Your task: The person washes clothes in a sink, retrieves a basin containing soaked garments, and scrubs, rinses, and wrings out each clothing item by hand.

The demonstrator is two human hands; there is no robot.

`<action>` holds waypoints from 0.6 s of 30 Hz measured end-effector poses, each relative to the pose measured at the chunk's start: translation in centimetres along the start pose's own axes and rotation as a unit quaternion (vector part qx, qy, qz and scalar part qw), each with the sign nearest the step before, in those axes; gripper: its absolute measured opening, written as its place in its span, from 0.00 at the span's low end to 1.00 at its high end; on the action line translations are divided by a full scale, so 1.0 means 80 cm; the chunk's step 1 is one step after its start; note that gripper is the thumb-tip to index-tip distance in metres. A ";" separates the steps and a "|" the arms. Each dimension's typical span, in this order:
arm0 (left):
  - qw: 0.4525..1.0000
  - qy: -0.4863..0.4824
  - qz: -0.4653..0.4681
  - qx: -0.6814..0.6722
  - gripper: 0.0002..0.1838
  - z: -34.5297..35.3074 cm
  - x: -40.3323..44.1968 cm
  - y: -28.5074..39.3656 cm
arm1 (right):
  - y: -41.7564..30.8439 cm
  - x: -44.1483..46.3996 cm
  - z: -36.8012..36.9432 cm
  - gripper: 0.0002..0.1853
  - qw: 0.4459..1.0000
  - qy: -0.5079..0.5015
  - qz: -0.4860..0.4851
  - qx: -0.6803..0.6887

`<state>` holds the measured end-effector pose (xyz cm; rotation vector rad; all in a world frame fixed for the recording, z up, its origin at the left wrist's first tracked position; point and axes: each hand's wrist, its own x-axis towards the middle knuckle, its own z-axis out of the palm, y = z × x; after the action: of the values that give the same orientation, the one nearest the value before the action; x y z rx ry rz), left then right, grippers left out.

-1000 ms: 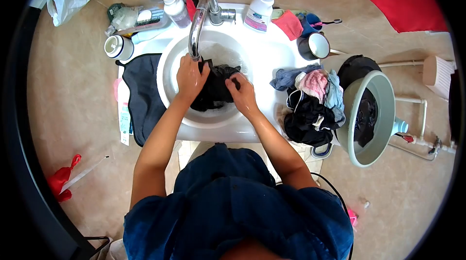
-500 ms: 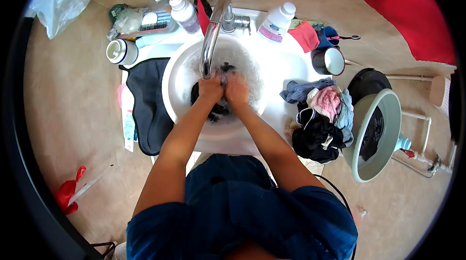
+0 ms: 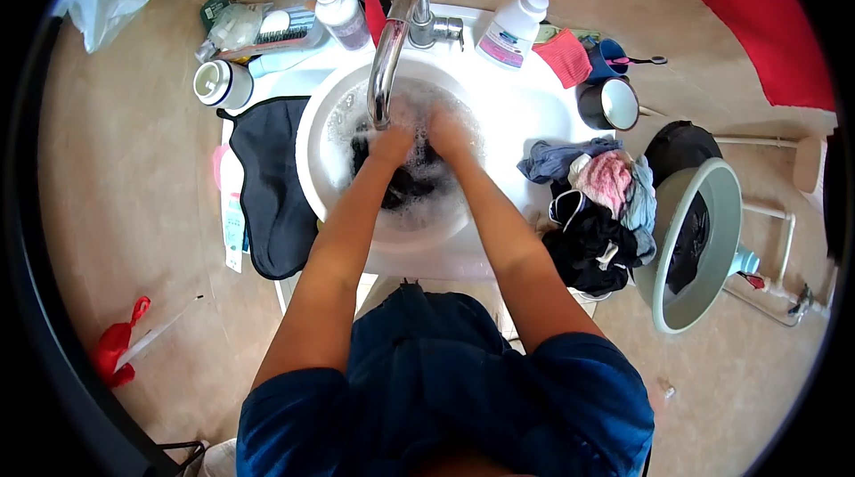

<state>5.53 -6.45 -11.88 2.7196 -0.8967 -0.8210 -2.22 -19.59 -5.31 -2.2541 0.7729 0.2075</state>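
Note:
A white round basin holds sudsy water with a black cloth partly sunk in it. My left hand is in the water just below the tap spout, against the black cloth. My right hand dips in beside it on the right, close to the cloth's upper edge. Foam and water hide the fingers of both hands, so their grip does not show. The curved chrome tap reaches over the basin.
A black mat lies left of the basin. Behind stand a pump bottle and a white bottle. Heaped clothes, a blue cup, a mug and a tilted green-grey tub are on the right.
Both hands have gone deeper into the water, and the right hand has shifted slightly away from the left. More of the black cloth shows between and below them.

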 end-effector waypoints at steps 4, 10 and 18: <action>0.970 0.233 0.038 -0.051 0.18 -0.095 -0.070 0.048 | 0.021 -0.047 -0.016 0.21 0.938 0.146 -0.091 0.302; 0.925 0.307 0.170 -0.142 0.13 -0.141 -0.198 0.171 | 0.058 -0.089 0.066 0.36 0.626 -0.112 0.024 0.771; 0.899 0.278 0.281 -0.191 0.16 -0.126 -0.258 0.216 | -0.020 -0.140 -0.033 0.27 0.421 -0.264 -0.106 0.861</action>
<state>-11.42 -8.35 11.25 2.0032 -1.1352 -0.0720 -10.49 -15.30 1.57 -0.1290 0.0129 -0.0652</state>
